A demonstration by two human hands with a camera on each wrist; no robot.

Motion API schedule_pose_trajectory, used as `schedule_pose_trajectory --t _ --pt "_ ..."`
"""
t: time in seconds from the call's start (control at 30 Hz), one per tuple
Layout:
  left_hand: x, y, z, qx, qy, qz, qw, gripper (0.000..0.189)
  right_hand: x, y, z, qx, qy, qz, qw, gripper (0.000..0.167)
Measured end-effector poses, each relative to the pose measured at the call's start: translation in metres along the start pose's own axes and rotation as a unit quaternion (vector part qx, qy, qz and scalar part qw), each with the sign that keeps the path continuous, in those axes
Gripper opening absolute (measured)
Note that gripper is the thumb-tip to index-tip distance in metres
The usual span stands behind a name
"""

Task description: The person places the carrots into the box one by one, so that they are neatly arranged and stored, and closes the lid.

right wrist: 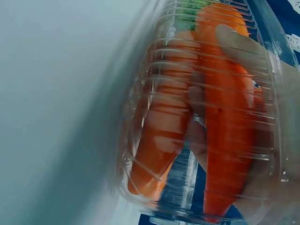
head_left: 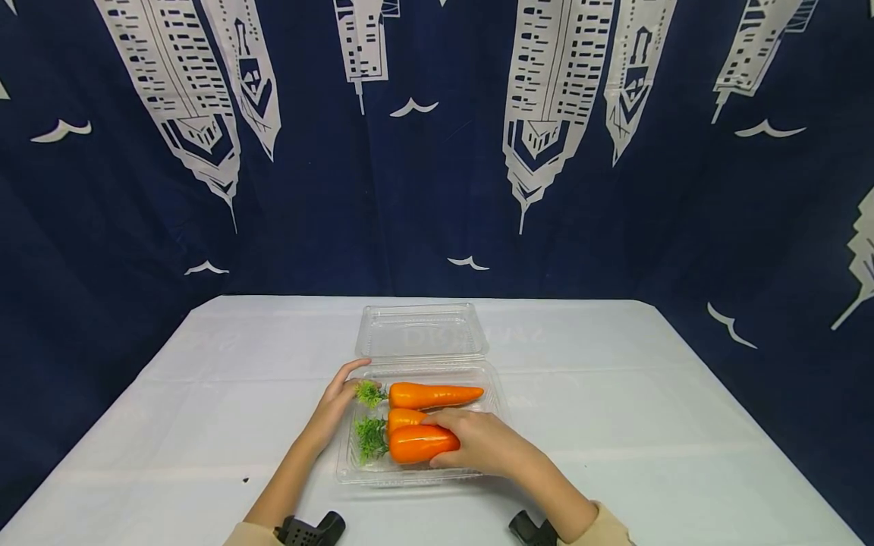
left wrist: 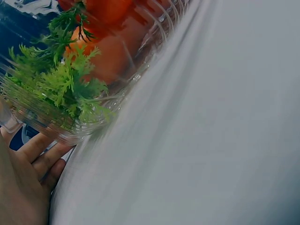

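Note:
Three orange carrots with leafy green tops lie in a clear plastic container [head_left: 437, 479]. The far carrot [head_left: 433, 395] lies apart from the other two. The near carrot [head_left: 419, 445] partly covers the middle carrot [head_left: 404, 418]. My right hand [head_left: 495, 444] grips the near carrot, thumb on the near side and fingers over its far side. Through the clear wall in the right wrist view, the gripped carrot [right wrist: 225, 122] shows beside another. My left hand [head_left: 337, 402] touches the container's left edge by the leaves [left wrist: 65, 84], its fingers fairly straight against the wall.
The container's clear lid [head_left: 423, 331] lies folded back on the far side. A white cloth covers the table [head_left: 601, 394], with a small dark speck [head_left: 246, 479] at the left. Behind hangs a dark blue curtain [head_left: 423, 189] with white building prints.

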State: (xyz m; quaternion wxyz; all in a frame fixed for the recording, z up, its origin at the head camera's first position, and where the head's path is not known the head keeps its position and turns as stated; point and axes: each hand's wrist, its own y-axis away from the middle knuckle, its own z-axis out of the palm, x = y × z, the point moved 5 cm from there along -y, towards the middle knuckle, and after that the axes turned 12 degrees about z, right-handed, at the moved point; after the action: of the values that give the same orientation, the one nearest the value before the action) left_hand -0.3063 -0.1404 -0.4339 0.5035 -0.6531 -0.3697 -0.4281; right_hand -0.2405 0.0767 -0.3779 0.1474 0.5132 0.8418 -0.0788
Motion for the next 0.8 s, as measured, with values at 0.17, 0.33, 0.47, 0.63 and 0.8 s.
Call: schedule_pose_trajectory --t 0.17,0.33,0.47,0.63,0.8 --pt "0.0011 0.0006 0.0004 -0.002 0.003 -0.004 1.0000 0.038 0.0025 0.0001 0.0021 -0.021 -0.022 0.014 0.9994 0.049" --pt "0.0028 0.0002 0.0001 -0.006 0.001 0.002 1.0000 0.040 0.0040 -0.0003 0.0034 -0.038 -0.039 0.023 0.9983 0.051" --pt "0.0046 0.0003 0.0007 -0.010 0.006 0.006 0.9999 0.040 0.0050 -0.0011 0.0038 -0.050 -0.052 0.027 0.9971 0.048" --pt "0.0051 0.0007 0.0008 -0.009 0.008 0.006 0.9999 0.040 0.0056 -0.0016 0.0039 -0.058 -0.062 0.026 0.9961 0.044" --pt "0.0044 0.0006 0.0004 -0.007 0.005 0.003 1.0000 0.041 0.0066 -0.0019 0.0048 -0.063 -0.066 0.025 0.9955 0.040"
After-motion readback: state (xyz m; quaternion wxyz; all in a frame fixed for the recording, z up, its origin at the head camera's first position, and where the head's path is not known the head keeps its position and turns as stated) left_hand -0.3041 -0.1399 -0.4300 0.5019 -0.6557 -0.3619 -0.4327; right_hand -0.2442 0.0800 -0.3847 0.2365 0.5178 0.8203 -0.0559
